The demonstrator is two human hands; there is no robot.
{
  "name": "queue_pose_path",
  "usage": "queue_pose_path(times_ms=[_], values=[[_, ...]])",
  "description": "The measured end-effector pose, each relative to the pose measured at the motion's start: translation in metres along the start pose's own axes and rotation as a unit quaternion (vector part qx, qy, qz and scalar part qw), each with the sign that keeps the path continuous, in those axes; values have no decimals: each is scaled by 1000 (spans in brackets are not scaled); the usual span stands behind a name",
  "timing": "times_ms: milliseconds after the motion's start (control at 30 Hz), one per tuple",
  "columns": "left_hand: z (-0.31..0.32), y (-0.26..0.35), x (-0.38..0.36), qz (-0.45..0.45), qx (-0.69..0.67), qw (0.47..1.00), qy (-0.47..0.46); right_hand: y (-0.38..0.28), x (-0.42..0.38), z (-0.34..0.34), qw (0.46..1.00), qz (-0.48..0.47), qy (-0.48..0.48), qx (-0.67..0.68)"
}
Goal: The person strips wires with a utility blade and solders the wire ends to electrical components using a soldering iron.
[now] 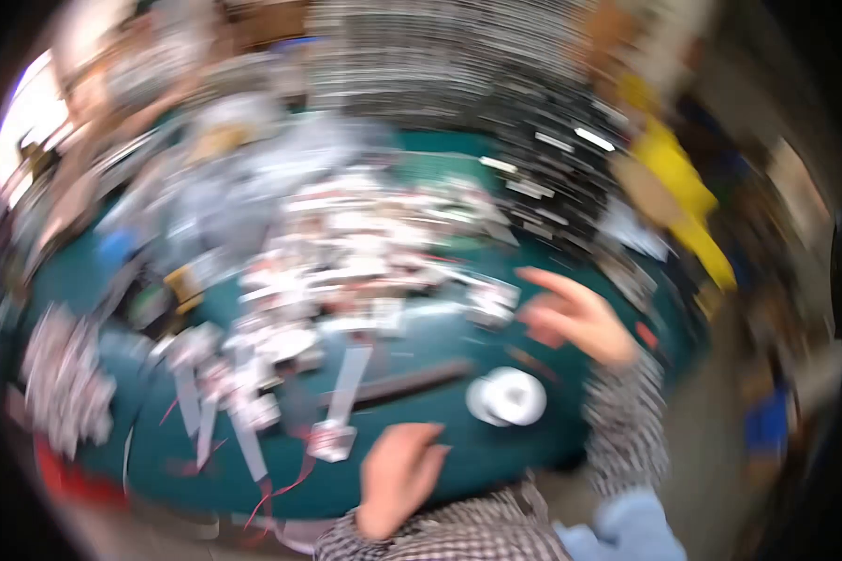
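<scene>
Teal-green mat covers the bench (496,449), whole frame heavily motion-blurred. White round spool of tape or wire (507,396) lies on the mat between both hands, touching neither. Dark long flat bar (412,381) lies left of it, white strips and thin red wires (281,486) scattered further left, small white parts piled mid-bench. Left hand (398,477) low at near edge, fingers curled loosely, nothing visibly held; grip cannot be told for sure. Right hand (575,318) raised above the mat, fingers spread and partly open, empty as far as blur allows. Both sleeves checked fabric. Yellow object (683,187) off to the right, cluttered room behind, details unreadable.
</scene>
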State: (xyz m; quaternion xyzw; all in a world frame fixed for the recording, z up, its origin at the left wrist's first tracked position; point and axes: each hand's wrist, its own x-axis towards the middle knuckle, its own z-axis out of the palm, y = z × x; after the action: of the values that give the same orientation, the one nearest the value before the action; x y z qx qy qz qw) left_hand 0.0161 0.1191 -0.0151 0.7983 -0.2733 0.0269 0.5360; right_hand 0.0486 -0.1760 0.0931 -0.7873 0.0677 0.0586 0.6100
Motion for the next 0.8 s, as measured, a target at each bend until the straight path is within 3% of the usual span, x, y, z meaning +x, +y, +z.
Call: queue_pose_path(times_ms=[67,200,567,633,733,800], values=[[-1,-11,-6,23,-17,999,15,0,7,0,1000,10,14,-19],[-1,-1,-15,-38,-82,995,-34,6,7,-3,993,47,92,-51],[-3,-9,-12,6,-36,999,-6,48,16,-13,991,-5,118,-59],[-2,-5,-6,4,-27,1000,-8,54,19,-2,983,-4,162,-86],[0,-2,-7,-2,-18,1000,-10,65,22,9,958,-43,164,-231],[-1,-1,-7,-17,-22,999,-24,60,20,20,942,-17,201,-267]])
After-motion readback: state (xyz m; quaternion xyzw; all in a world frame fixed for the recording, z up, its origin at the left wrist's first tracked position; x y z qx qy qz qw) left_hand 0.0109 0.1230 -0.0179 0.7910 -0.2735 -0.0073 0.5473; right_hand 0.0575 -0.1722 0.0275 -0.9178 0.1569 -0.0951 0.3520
